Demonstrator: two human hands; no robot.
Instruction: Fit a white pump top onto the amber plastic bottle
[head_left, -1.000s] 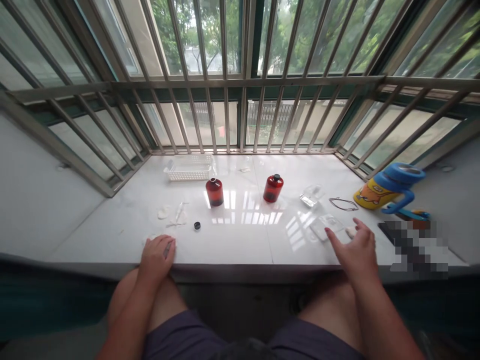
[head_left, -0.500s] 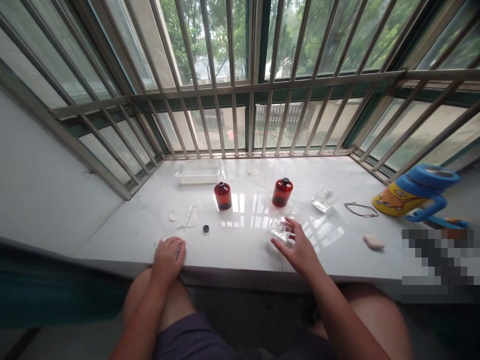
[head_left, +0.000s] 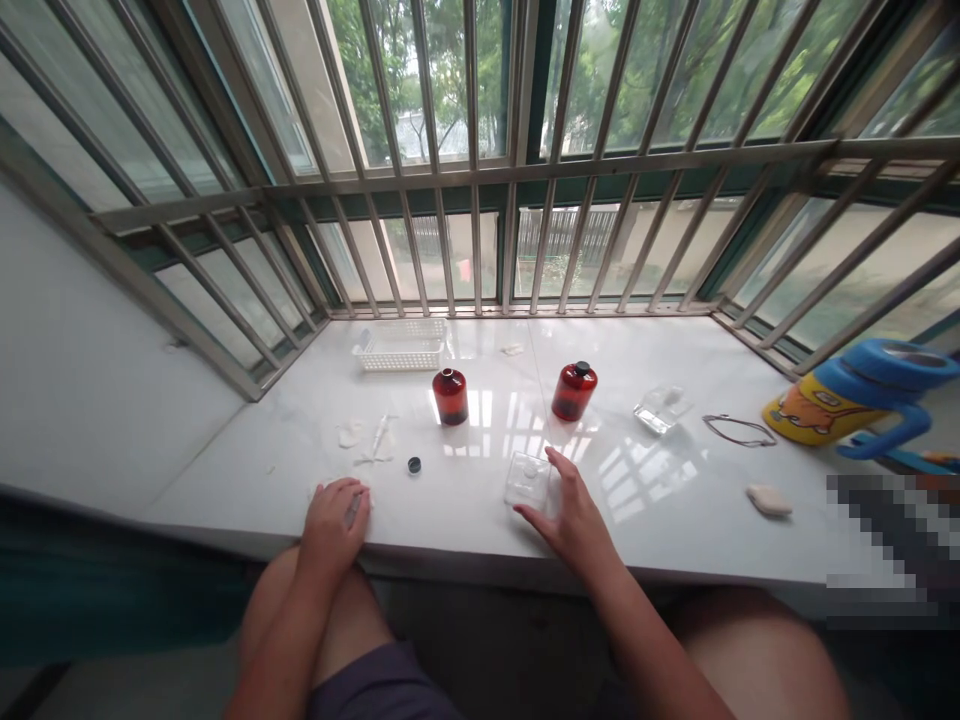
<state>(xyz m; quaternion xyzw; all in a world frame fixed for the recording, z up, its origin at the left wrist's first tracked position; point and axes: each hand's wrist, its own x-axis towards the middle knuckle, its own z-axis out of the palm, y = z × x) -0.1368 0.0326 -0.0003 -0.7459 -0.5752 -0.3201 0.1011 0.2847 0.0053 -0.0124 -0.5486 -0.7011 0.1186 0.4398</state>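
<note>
My right hand [head_left: 571, 510] rests on the white marble sill [head_left: 675, 520], its thumb and fingers closed around a small clear plastic box [head_left: 527, 480] that sits on the sill. My left hand [head_left: 334, 520] lies near the sill's front edge, fingers curled over a thin object that I cannot make out. An uncapped red bottle [head_left: 450, 395] stands behind the hands. A capped red bottle [head_left: 574, 390] stands to its right. A small black cap [head_left: 414, 464] lies between my left hand and the open bottle.
A white slotted basket [head_left: 401, 345] stands at the back left by the window bars. White pads and a clear wrapper [head_left: 367, 440] lie left of centre. On the right are a second clear box [head_left: 660, 410], a wire loop [head_left: 739, 430], a pale lump [head_left: 769, 500] and a blue-and-yellow cup [head_left: 855, 395].
My right hand took the clear box from the right part of the sill and brought it left to the middle front. My left hand stayed put.
</note>
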